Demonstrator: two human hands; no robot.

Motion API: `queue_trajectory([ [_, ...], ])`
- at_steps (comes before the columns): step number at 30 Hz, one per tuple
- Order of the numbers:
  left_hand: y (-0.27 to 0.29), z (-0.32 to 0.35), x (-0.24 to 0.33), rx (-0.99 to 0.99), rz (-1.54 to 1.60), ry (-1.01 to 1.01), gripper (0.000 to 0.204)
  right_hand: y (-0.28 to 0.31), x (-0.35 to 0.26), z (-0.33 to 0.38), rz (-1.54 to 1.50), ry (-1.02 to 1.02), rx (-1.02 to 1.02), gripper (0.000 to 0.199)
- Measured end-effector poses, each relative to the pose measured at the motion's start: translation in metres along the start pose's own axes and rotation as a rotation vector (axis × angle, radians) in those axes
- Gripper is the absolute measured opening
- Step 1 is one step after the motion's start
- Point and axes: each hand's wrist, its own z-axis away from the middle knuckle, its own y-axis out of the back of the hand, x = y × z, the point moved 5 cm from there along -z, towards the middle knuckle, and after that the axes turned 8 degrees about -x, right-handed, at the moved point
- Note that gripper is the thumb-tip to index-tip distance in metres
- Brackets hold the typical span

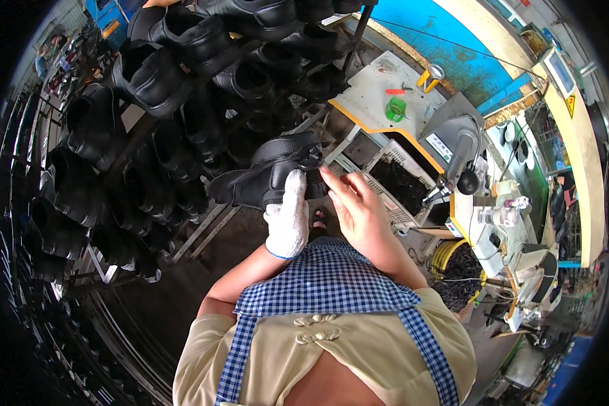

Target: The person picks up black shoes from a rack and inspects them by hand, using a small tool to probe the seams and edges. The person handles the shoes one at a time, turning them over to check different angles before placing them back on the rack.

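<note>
A black shoe [267,172] is held in front of my apron, its toe pointing left. My left hand [289,216], in a white knitted glove, grips it from below with the thumb laid along its side. Bare and with fingers stretched out, my right hand [360,208] is at the shoe's right end. Its index fingertip meets the edge there, beside a dark loop-like part. The far side of the shoe and the gloved fingers behind it are hidden.
Rows of black shoes [159,78] fill a rack ahead and left. To the right stand a white worktable [365,88] with a green tape roll [396,108], a grey machine [453,128], a white crate [413,220] of dark pieces and a yellow basket [443,257].
</note>
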Motion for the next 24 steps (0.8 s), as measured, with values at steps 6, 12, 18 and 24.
queue_trajectory([
  [6, -0.008, -0.002, 0.004, -0.114, -0.05, -0.197, 0.023, 0.002, -0.002, -0.001, -0.058, 0.03, 0.044, 0.055],
  [12, -0.012, 0.001, 0.0, 0.04, -0.038, 0.018, 0.021, 0.003, -0.002, -0.004, -0.098, 0.044, 0.064, 0.052],
  [18, -0.011, -0.009, -0.005, -0.056, -0.024, -0.166, 0.025, 0.006, 0.001, -0.004, -0.119, -0.011, 0.089, 0.041],
  [24, -0.015, -0.008, -0.008, -0.054, 0.044, -0.136, 0.027, 0.007, 0.005, -0.003, -0.106, -0.019, 0.084, 0.042],
])
